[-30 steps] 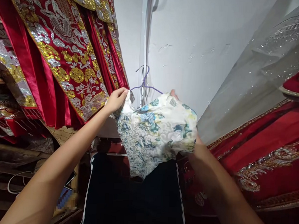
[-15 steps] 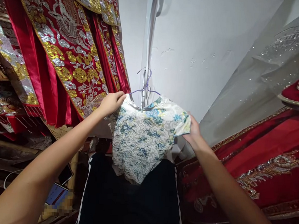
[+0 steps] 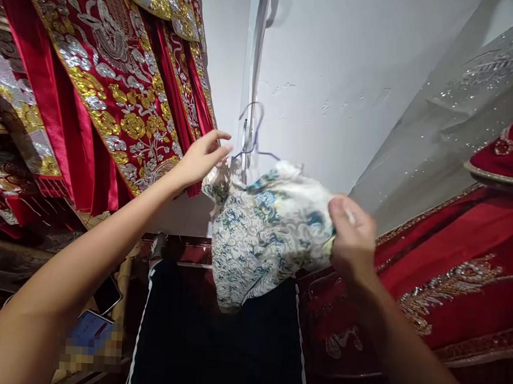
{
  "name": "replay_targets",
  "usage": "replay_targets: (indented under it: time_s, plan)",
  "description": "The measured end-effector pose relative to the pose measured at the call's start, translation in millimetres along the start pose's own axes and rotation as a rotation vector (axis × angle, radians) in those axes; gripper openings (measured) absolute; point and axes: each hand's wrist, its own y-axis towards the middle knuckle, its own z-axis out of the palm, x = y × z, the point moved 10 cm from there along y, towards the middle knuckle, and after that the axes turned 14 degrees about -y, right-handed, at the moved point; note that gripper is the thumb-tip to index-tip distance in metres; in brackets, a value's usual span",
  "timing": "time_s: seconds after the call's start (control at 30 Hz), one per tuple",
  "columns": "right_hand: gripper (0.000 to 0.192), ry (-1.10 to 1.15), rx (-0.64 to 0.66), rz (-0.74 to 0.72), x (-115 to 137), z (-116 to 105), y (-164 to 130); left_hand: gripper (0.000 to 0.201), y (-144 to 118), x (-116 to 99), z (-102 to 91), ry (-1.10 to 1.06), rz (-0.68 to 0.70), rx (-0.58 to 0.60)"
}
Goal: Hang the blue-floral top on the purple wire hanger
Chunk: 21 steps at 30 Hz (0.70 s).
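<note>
While gathering white blue-floral brocade garment [image 3: 263, 232] | right hand [image 3: 352, 240] clamped on hem | left hand [image 3: 200, 160] fingers apart beside purple wire hanger [image 3: 255, 149] | next: likely steadying hanger

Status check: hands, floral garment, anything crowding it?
Left hand open at the floral garment's shoulder, touch unclear. Right hand gripping its other edge. Garment bunched on purple hanger. Red embroidered robes close on the left.

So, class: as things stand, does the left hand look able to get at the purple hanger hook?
Probably yes. The left hand is open beside the purple hanger hook, with only bare wall between them; the floral garment hangs lower, bunched in the right hand.
</note>
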Motion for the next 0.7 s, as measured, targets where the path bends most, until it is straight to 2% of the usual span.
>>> replay_targets:
  time_s: [0.03,0.1,0.17,0.2,0.23,0.27,0.3,0.37,0.43,0.5,0.57,0.63,0.7]
  plan:
    - [0.034,-0.051,0.131,-0.037,9,17,-16,0.035,-4,4,8.3,-0.043,-0.059,0.057]
    - [0.036,-0.096,0.514,-0.158,31,59,-51,0.041,-12,14,16.9,-0.050,-0.170,0.115]
    - [0.048,-0.089,0.892,-0.330,53,91,-89,0.050,-21,25,17.9,-0.025,-0.263,0.150]
    - [0.058,-0.080,1.021,-0.411,61,99,-101,0.053,-26,28,17.7,-0.024,-0.288,0.180]
    - [0.066,-0.072,1.096,-0.478,66,103,-106,0.054,-31,27,16.9,-0.031,-0.290,0.214]
    - [0.068,-0.080,1.116,-0.521,66,106,-103,0.054,-35,23,15.3,-0.038,-0.270,0.245]
    - [0.063,-0.118,1.079,-0.541,63,108,-92,0.053,-39,17,12.6,-0.041,-0.238,0.269]
    - [0.053,-0.286,0.864,-0.572,47,109,-58,0.052,-47,3,7.1,-0.058,-0.192,0.301]
    - [0.070,-0.492,0.608,-0.619,31,111,-27,0.050,-54,-10,3.9,-0.139,-0.192,0.316]
    - [0.097,-0.637,0.463,-0.713,23,122,-14,0.048,-57,-19,3.3,-0.294,-0.209,0.303]
    - [0.106,-0.711,0.400,-0.827,23,138,-10,0.044,-57,-24,5.6,-0.455,-0.228,0.292]
    - [0.098,-0.714,0.369,-0.910,30,149,-7,0.040,-55,-21,6.7,-0.561,-0.255,0.278]
    - [0.088,-0.677,0.356,-0.939,38,153,1,0.035,-49,-11,-1.2,-0.613,-0.277,0.213]
